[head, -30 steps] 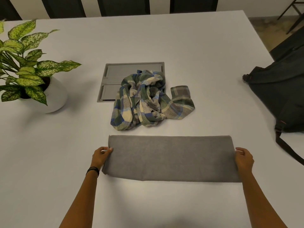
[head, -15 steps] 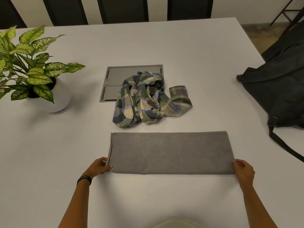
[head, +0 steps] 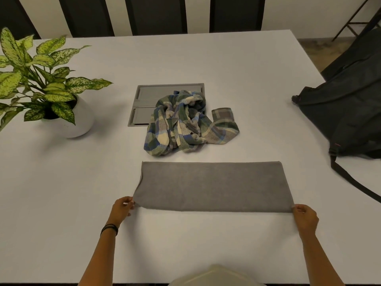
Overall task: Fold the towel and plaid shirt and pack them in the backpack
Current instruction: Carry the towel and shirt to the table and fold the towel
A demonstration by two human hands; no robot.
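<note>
Two corners of the soft, limp towel (head: 213, 185) sit pinched in my left hand (head: 121, 209) and right hand (head: 305, 218); it should fold easily, light and floppy.

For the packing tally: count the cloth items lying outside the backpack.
2. The grey towel lies nearest the person, its near corners pinched by left hand and right hand; the plaid shirt lies crumpled beyond it. Inside the backpack is unseen.
</note>
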